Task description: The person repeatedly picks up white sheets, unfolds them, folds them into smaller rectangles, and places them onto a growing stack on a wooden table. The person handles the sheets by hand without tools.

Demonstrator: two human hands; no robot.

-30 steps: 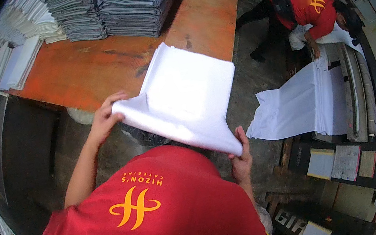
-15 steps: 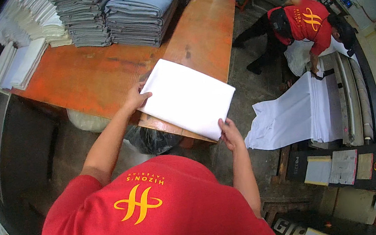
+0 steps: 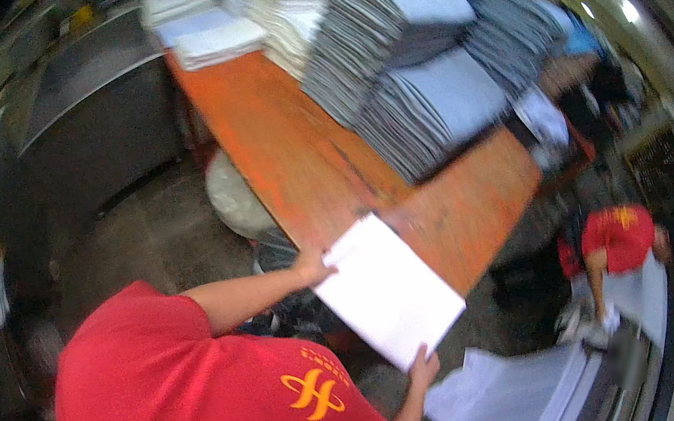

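A folded white cloth [image 3: 391, 287] is held flat between my two hands at the near corner of the orange wooden table [image 3: 250, 126]. My left hand [image 3: 313, 266] grips its left edge, thumb on top and fingers underneath. At the lower right corner, my right hand [image 3: 424, 369] pinches the cloth with the thumb above; its other fingers are partly hidden. The cloth overlaps the table's corner and reaches past its edge. Whether it rests on the wood I cannot tell.
Tall stacks of folded grey cloths [image 3: 420, 119] and folded white cloths [image 3: 212, 41] stand on the table. To the right, a co-worker in a red shirt [image 3: 617, 239] bends over a roller machine [image 3: 623, 376] with a white sheet [image 3: 509, 392] hanging from it. A dark metal cabinet [image 3: 104, 116] stands left.
The view has swung, shifting the table and stacks across the picture. I still hold the folded white cloth in both hands, now turned steeper in view. The co-worker's arm reaches lower over the machine.
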